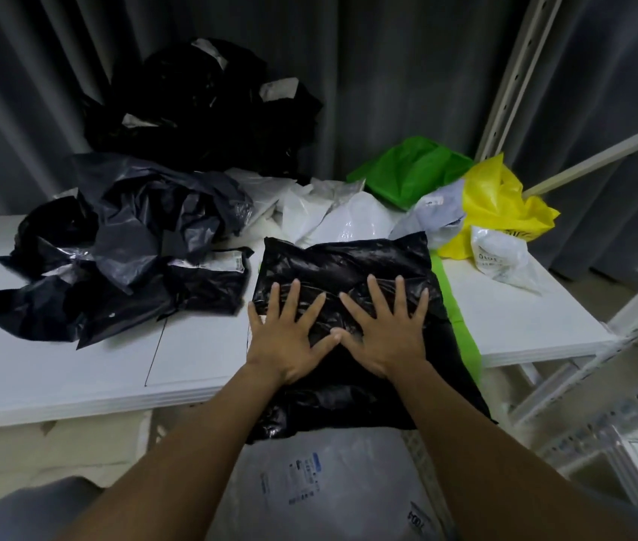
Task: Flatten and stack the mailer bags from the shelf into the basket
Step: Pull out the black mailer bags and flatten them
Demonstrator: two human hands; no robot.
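1. The black mailer bag [348, 259] lay on the front part of the white shelf [536, 306]; its near end hung over the shelf's edge toward the person.
2. The left hand [290, 337] lay flat on the bag, released, fingers straight and spread, pressing down; it grasped nothing.
3. The right hand [387, 337] lay just beside it in the same way, palm down, fingers fanned out; the two thumbs touched at their tips.
4. A strip of green plastic [465, 337] showed from under the bag's right edge.
5. To the left sat a crumpled heap of black bags [122, 247]; behind it rose a taller black pile [211, 103] with pale labels.
6. Behind the pressed bag lay white bags [340, 216]; further right were a green bag [411, 173] and a yellow bag [501, 201], touching each other.
7. Below the shelf's edge, between the forearms, lay a flat white mailer [329, 482] with a printed label; what held it could not be told.
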